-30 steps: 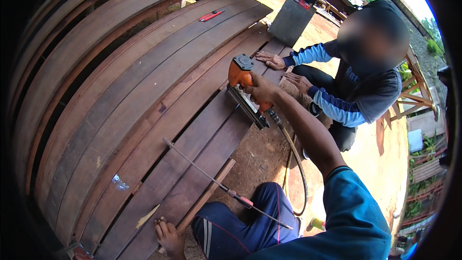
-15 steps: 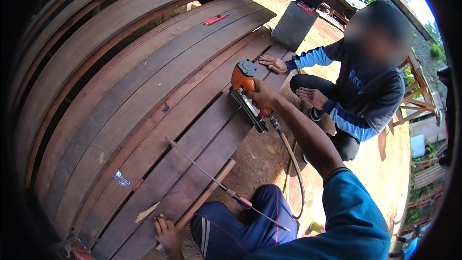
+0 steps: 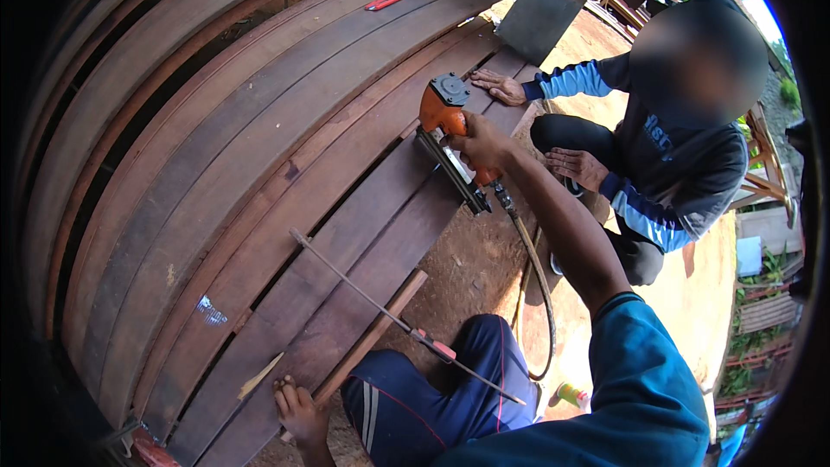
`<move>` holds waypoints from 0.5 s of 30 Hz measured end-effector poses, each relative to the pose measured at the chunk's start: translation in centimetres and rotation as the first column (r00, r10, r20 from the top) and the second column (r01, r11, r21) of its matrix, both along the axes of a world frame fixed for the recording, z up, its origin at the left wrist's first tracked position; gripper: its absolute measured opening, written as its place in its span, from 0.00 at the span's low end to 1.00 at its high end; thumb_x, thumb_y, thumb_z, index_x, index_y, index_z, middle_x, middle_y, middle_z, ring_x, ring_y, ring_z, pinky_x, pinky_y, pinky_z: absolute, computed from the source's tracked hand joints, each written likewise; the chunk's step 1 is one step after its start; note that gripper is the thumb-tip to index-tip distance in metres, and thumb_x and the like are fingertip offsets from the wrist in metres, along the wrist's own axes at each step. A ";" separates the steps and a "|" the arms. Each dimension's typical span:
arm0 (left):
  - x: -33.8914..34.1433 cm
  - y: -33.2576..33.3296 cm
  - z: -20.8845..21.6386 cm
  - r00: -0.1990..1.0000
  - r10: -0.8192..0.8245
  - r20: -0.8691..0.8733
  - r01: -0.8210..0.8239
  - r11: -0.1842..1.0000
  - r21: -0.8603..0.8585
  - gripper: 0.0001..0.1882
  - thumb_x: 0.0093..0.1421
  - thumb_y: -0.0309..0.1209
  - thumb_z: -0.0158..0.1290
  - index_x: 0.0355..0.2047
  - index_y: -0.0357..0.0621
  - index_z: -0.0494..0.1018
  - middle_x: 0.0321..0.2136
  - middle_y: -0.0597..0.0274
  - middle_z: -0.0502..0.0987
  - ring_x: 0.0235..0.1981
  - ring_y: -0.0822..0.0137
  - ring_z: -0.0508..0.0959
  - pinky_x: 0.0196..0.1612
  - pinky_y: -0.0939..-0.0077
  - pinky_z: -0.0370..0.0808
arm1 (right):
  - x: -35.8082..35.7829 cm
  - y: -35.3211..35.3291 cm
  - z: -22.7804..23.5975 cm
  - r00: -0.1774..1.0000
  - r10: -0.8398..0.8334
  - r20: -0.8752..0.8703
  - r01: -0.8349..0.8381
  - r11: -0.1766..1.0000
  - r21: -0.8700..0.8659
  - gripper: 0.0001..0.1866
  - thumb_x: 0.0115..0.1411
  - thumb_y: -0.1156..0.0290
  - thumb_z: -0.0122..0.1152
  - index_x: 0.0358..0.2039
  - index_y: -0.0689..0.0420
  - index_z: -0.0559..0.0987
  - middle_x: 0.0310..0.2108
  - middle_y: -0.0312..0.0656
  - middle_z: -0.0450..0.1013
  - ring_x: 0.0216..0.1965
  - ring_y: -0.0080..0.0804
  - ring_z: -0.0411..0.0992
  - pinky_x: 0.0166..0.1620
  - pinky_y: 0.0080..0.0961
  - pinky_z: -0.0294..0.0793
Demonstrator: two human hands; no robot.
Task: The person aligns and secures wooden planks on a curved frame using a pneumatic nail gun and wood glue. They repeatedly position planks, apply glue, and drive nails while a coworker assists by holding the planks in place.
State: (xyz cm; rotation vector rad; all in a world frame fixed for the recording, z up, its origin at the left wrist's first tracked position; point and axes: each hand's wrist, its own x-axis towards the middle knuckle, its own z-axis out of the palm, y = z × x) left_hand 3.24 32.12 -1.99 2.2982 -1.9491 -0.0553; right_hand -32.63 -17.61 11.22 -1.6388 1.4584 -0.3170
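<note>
My right hand [image 3: 481, 143] is closed round the grip of an orange and black pneumatic nail gun [image 3: 443, 102]. Its nose points down at the dark brown planks [image 3: 372, 199]; whether it touches them I cannot tell. An air hose [image 3: 534, 264] runs from the grip's end toward me. At the near end, my left hand [image 3: 299, 411] rests on the plank's edge, fingers apart and slightly bent, beside a wooden batten [image 3: 380, 322] under the planks. Between my hands, a long bar clamp [image 3: 346, 281] with a red handle lies across the planks. A pale wood sliver [image 3: 259, 376] lies near my left hand.
A person [image 3: 674, 147] crouches across at the right, one hand [image 3: 499, 86] flat on the planks' far end. A red utility knife [image 3: 389, 1] and a strip of staples or nails [image 3: 210, 310] lie on the boards [image 3: 285, 112] to the left. A dark block [image 3: 540, 17] stands at the far end.
The view has shifted slightly. My right hand still holds the nail gun over nearly the same spot, and my left hand stays at the plank's near edge.
</note>
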 end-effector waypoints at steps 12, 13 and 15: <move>0.5 0.2 -0.4 1.000 0.013 0.002 -0.013 1.000 0.023 0.35 0.58 0.57 0.60 0.41 0.30 0.75 0.52 0.40 0.75 0.60 0.35 0.73 0.58 0.40 0.76 | -0.1 -1.5 -0.6 0.975 -0.199 0.097 0.194 0.979 0.056 0.18 0.64 0.76 0.64 0.54 0.59 0.75 0.27 0.37 0.73 0.19 0.25 0.72 0.20 0.27 0.73; 0.5 0.3 -0.5 1.000 0.011 -0.006 -0.011 0.999 0.031 0.35 0.58 0.58 0.60 0.41 0.30 0.75 0.52 0.40 0.75 0.60 0.35 0.73 0.58 0.40 0.76 | -0.2 -1.7 -0.7 0.979 -0.173 0.105 0.172 0.985 0.015 0.18 0.64 0.76 0.64 0.54 0.59 0.75 0.27 0.37 0.73 0.19 0.25 0.72 0.20 0.27 0.73; 0.4 0.3 -0.5 1.000 0.014 -0.015 -0.014 1.000 0.028 0.33 0.56 0.55 0.62 0.38 0.30 0.75 0.51 0.40 0.75 0.59 0.34 0.73 0.59 0.40 0.75 | -0.1 -2.0 -0.8 0.983 -0.171 0.069 0.172 0.985 -0.015 0.18 0.64 0.76 0.64 0.53 0.59 0.75 0.27 0.37 0.73 0.19 0.25 0.72 0.20 0.27 0.73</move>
